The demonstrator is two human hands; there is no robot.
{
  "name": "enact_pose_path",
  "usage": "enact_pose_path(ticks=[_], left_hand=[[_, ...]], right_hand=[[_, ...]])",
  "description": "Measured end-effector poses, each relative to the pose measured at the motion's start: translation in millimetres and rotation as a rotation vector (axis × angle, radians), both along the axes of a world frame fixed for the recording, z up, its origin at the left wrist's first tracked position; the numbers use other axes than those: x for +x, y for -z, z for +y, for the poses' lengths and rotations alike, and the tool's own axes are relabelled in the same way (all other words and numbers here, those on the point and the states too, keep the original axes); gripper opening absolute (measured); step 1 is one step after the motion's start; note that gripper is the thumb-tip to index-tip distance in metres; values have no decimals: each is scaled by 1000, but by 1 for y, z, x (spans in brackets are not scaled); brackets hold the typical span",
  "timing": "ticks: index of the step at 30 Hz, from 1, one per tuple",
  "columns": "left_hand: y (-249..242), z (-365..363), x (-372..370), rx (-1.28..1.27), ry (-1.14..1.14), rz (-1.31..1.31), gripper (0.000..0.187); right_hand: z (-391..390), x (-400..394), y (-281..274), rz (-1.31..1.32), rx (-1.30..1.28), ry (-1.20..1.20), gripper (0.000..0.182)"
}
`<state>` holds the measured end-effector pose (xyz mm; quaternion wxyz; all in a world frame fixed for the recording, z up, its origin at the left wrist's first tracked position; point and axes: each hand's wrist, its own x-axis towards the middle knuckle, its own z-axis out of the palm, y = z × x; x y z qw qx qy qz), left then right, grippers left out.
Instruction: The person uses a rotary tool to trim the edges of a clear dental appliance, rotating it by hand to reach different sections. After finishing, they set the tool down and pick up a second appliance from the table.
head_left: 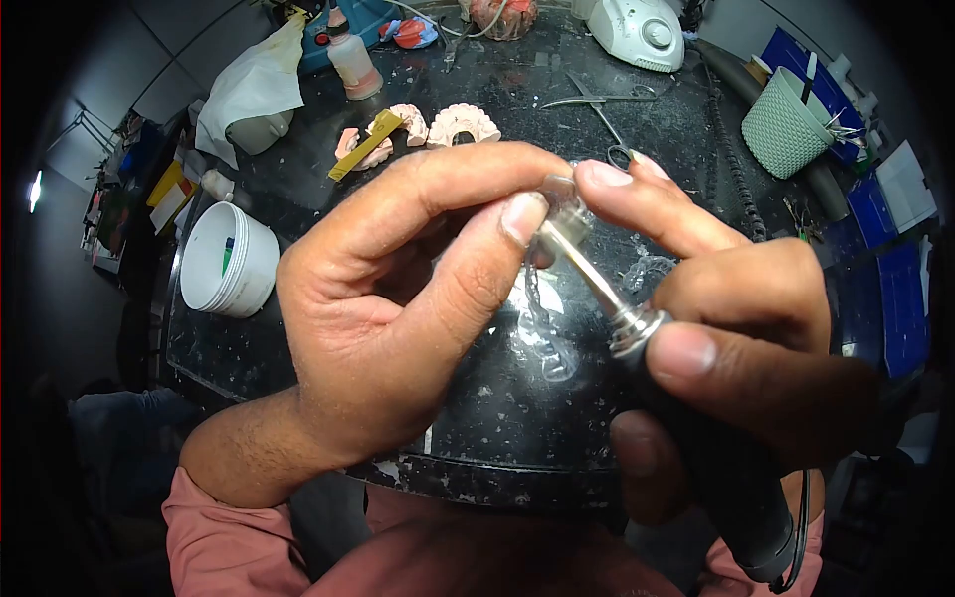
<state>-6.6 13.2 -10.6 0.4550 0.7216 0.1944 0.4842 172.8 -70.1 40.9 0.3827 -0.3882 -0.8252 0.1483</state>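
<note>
Thumb and forefinger of my left hand (398, 289) pinch a small clear plastic piece (560, 191) above the middle of the table. My right hand (736, 338) is wrapped round a black rotary handpiece (721, 468) with a metal nose. Its shiny shank points up and left, and the tip is at the clear piece; their exact contact is blurred. A fingertip of my right hand is close to the piece's right edge. Below the hands, a clear curved plastic strip (542, 338) lies on the black table (497, 428). Another clear piece (647, 271) is partly hidden by my right hand.
A white tub (231, 261) stands at left. Pink-white dental models (464, 125) and a yellow strip (366, 144) lie behind my left hand. Scissors (602, 114), a bottle (353, 68) and a white device (637, 35) are farther back. A green basket (786, 124) is at right.
</note>
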Motion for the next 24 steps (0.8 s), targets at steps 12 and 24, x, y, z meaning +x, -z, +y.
enact_pose_path(ticks=[12,24], left_hand=[[-1,17,-9,575,-69,154,20],[-10,24,-9,840,-117,247,18]], right_hand=[[11,-6,32,282,207,27,31],[19,15,27,223,144,-104,38]])
